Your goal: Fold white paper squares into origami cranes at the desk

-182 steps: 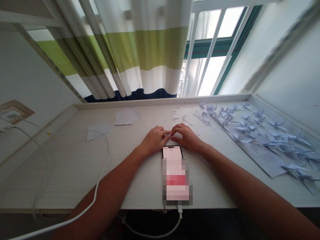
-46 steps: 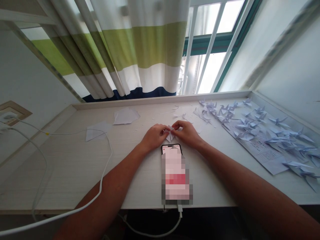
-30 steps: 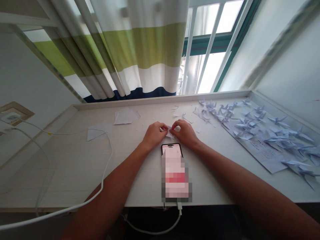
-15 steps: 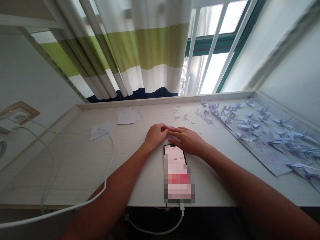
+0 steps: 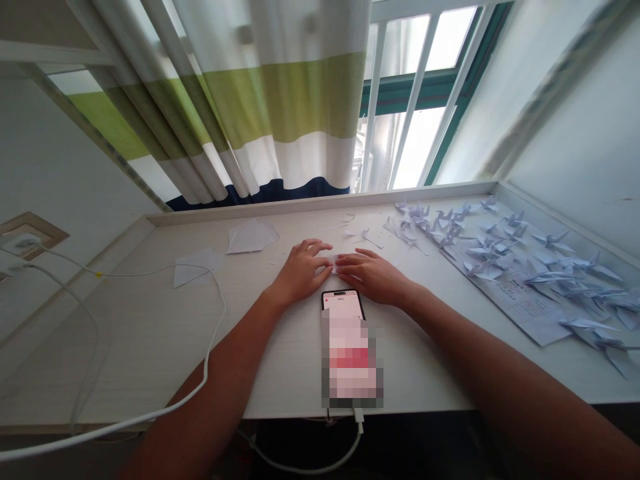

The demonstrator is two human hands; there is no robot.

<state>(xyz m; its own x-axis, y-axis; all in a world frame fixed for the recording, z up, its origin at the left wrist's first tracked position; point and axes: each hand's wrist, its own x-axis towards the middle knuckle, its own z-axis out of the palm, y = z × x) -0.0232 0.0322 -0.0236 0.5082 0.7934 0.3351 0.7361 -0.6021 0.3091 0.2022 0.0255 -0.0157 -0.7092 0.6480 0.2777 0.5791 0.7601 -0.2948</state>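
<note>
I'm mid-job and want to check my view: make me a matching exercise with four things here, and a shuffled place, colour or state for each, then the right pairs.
Things
1. phone
2. paper cranes
3. curtain
4. small white paper

Places, colours, states
A. between the left hand and the right hand
B. has a broad green band
C. white cable plugged into its near end
D. spread over the right side of the desk

Pairs: 1-C, 2-D, 3-B, 4-A
</note>
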